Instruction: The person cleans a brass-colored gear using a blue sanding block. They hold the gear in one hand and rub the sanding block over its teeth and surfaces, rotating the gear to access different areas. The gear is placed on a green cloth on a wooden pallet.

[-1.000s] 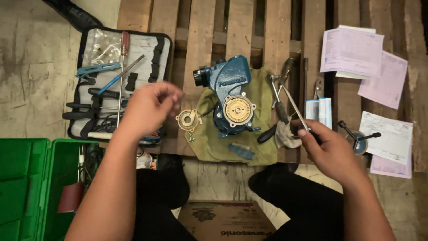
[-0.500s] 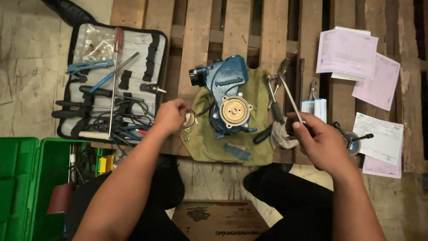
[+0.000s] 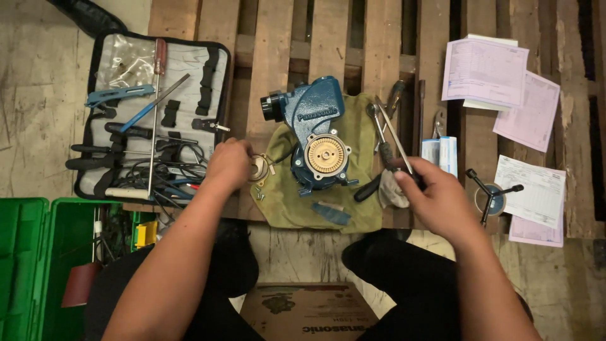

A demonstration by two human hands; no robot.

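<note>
- Right hand [image 3: 442,199] closed around a dark tool handle; long thin metal shaft [image 3: 392,134] sticks out of the fist toward 11 o'clock, over the cloth edge.
- Left hand [image 3: 228,165] curled over a small round brass part [image 3: 257,169]; fingertips on it, mostly hidden, can't tell if pinched or just touching.
- Brass part sits at the cloth's left edge, just at 9 o'clock of the pump.
- Blue pump body [image 3: 312,129] lies mid-frame on an olive cloth [image 3: 297,202]; cast housing, black port at its 10 o'clock, round cream-gold ribbed disc [image 3: 326,155] facing up at its lower front.
- Small screws on the cloth near 7 o'clock of the pump; blue flat piece [image 3: 331,213] at 6 o'clock.
- All resting on a wooden pallet [image 3: 328,31].
- Open grey tool pouch [image 3: 151,113] at 9 o'clock, screwdrivers, pliers, cables inside.
- Green plastic crate [image 3: 38,265] at 8 o'clock.
- White and pink printed paper sheets [image 3: 486,69] at 2 o'clock; more sheets [image 3: 536,189] at 3 o'clock, beside a black three-arm puller [image 3: 491,192].
- Small white-blue box [image 3: 440,153] just above the right hand.
- Brown cardboard box [image 3: 309,312] at 6 o'clock between the knees, dark print on the flap.
</note>
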